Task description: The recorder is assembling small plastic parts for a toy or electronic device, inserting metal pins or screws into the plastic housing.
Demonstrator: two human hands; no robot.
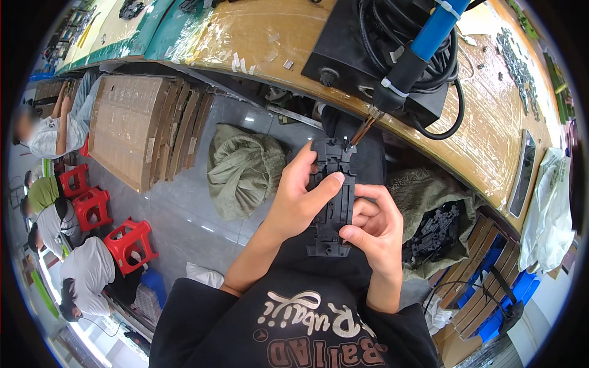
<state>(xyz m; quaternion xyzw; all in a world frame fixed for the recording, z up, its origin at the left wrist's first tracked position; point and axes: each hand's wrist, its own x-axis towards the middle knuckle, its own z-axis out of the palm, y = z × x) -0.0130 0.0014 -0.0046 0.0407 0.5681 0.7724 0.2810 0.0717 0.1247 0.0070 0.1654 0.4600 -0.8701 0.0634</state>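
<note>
Between my two hands is a long black moulded plastic chassis (334, 211) with ridges and recesses, held lengthwise over my lap. My left hand (300, 196) grips its left side, the thumb lying across the upper face. On the right edge lower down, my right hand (377, 230) closes round it with thumb and curled fingers. The metal tip of a soldering-iron-like tool (366, 126) with a blue and black handle reaches the chassis's far right corner. Whether tip and plastic touch is hard to tell.
A wooden bench (264, 43) runs across the far side, carrying a black box (331, 67) with coiled cables. An open sack (429, 233) of black parts stands at right, a green sack (242, 172) at left. Cardboard stacks (129, 122), red stools (130, 245) and seated people are further left.
</note>
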